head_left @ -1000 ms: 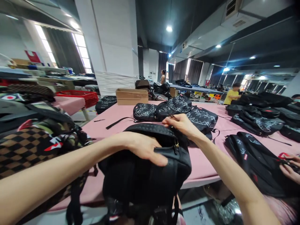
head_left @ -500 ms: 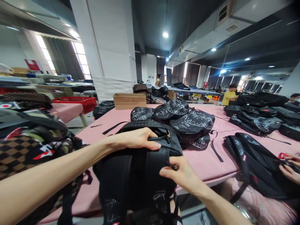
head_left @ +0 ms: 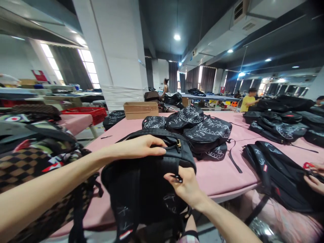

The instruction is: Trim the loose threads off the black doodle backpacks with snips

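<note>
A black backpack (head_left: 152, 189) stands at the front edge of the pink table, its strap side toward me and white line drawings low on its straps. My left hand (head_left: 146, 147) grips its top edge, thumb and fingers closed on the fabric beside a gold-coloured zipper pull (head_left: 178, 144). In front of the upper right of the back panel is my right hand (head_left: 187, 185), closed around a small dark tool (head_left: 178, 179). Most of that tool is hidden by the fingers, so its kind cannot be made out.
Several black backpacks (head_left: 207, 130) with white drawings are piled behind. A cardboard box (head_left: 141, 110) stands by the pillar. Checkered bags (head_left: 17, 165) crowd the left. At right, a co-worker's hands (head_left: 315, 180) hold another black backpack (head_left: 280, 175) and something red.
My right hand has moved slightly left and down across the back panel with the small dark tool. My left hand has shifted slightly left and the backpack's top has tipped a little.
</note>
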A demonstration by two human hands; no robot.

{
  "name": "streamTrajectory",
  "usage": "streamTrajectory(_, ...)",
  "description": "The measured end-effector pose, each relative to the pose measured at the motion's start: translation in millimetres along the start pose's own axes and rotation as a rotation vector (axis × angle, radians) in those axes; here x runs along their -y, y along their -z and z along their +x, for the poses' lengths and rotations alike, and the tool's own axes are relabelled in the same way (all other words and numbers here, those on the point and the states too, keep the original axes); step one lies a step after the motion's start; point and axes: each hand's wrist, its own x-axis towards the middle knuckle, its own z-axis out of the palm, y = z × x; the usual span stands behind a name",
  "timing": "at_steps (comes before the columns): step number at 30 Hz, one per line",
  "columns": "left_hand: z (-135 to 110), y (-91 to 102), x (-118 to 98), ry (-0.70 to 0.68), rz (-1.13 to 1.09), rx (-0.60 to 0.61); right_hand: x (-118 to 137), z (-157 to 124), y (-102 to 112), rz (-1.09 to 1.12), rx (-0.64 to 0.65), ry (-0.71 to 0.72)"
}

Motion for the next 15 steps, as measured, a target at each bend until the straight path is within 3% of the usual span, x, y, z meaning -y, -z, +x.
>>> streamTrajectory(3, -34, 13.2, 5, -0.062, 0.112, -0.299, -1, 3, 8, 0.054, 0.011, -0.097)
streamTrajectory(6, -79, 14.4, 22, 0.159, 0.051, -0.543, -2, 6, 12, 0.081, 0.071, -0.147)
streamTrajectory(9, -109, -7.9, 41, 0.432, -0.096, -0.410, -3, 10, 12, 0.096, 0.108, -0.163)
streamTrajectory(11, -113, -31.6, 48, 0.425, -0.170, -0.357, -4, 12, 10, 0.073, 0.123, -0.168)
streamTrajectory(12, -111, -43.9, 49, 0.395, -0.222, -0.397, -4, 13, 10, 0.060, 0.130, -0.171)
streamTrajectory(15, -95, -75.1, 43, 0.363, -0.634, -0.484, -3, 13, 13, 0.049, 0.151, -0.196)
